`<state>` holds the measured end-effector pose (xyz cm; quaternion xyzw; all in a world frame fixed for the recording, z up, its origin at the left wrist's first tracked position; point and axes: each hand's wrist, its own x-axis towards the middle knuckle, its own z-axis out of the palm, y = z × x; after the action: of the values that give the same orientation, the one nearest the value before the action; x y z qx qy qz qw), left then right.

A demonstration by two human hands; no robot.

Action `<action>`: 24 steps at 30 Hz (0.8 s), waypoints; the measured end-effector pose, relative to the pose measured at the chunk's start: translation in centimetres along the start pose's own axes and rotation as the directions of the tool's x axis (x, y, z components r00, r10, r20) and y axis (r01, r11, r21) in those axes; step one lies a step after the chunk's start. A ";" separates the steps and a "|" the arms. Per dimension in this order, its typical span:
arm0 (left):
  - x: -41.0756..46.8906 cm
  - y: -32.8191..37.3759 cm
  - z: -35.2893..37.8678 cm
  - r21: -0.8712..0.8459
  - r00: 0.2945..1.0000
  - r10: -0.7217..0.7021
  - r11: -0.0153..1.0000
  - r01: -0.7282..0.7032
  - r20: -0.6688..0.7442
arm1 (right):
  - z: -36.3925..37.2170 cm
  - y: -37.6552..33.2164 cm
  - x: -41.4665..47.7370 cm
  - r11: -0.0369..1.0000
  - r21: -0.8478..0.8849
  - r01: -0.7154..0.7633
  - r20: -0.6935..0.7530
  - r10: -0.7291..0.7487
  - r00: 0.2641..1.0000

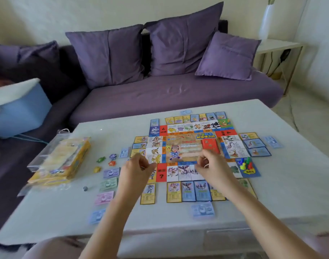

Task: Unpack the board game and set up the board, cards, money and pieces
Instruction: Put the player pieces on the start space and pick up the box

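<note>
Two hands hover mid-frame, left hand (138, 166) and right hand (211, 163), fingers (141, 158) curled inward; whether they pinch anything I cannot tell. Under them the colourful square paper board (178, 139) lies on the pale tabletop (272, 193), ringed by yellow and blue cards (188, 191). Small plastic pawns (246, 164) stand on its lower-right corner. Pastel paper banknotes (108, 184) and a yellow cardboard box (66, 161) lie left.

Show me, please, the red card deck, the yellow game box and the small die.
red card deck (210, 145): head view, middle of its top face.
yellow game box (81, 157): head view, its yellow right side.
small die (85, 188): head view, its middle.
</note>
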<state>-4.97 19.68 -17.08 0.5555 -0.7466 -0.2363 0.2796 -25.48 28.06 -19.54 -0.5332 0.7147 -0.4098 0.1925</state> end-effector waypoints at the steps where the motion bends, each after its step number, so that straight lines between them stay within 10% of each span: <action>1: 0.1 -1.8 -1.3 0.026 0.998 -0.046 0.999 0.047 -0.045 | 1.2 -1.1 0.1 0.999 -0.004 0.039 0.032 -0.039 0.999; 8: 0.4 -16.1 -6.7 0.204 0.900 -0.402 0.879 0.431 -0.168 | 8.8 -6.3 0.0 0.990 0.017 0.138 0.195 -0.138 0.971; 16: 1.4 -18.8 -6.9 0.147 0.901 -0.406 0.892 0.427 -0.152 | 10.2 -7.1 -0.8 0.987 0.010 0.160 0.220 -0.158 0.963; 21: -0.3 -14.3 -7.3 -0.189 0.925 -0.370 0.917 0.350 -0.081 | 8.9 -7.2 -1.4 0.975 0.073 0.210 0.187 -0.220 0.957; 24: -2.0 -8.3 -6.9 -0.495 0.922 -0.315 0.778 0.386 0.224 | 7.8 -7.8 -1.8 0.949 0.128 0.287 0.178 -0.306 0.935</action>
<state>5.95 19.04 -17.83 0.5693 -0.5517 -0.5162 0.3241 -14.59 26.01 -18.24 -0.6623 0.5821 -0.4151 0.2242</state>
